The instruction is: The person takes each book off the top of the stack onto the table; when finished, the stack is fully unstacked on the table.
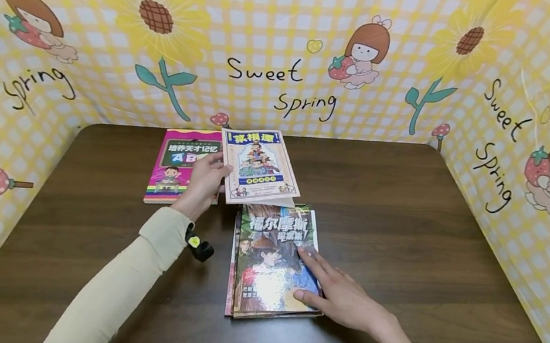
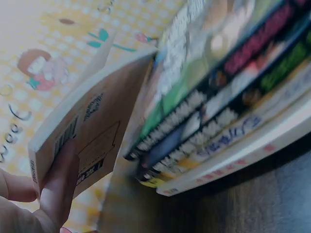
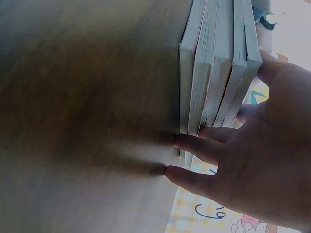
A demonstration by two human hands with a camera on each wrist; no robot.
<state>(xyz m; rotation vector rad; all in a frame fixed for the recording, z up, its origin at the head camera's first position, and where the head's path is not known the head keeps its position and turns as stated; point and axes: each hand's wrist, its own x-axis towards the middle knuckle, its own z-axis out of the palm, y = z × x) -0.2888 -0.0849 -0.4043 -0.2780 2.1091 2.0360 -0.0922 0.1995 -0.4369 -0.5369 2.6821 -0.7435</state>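
Observation:
A thin cream book with a blue title band is held raised by my left hand. The left wrist view shows that hand's thumb and fingers pinching the spine edge, with the barcode side of its back cover facing the camera. Just below it lies a stack of several books, a comic with a dark, glossy cover on top. My right hand rests on the stack's right side with fingers extended. In the right wrist view, its lower fingers reach down past the page edges.
A pink book with a green board picture lies flat behind my left hand, partly covered. Everything is on a dark wooden table. A yellow checked cloth with sunflowers walls in the back and sides.

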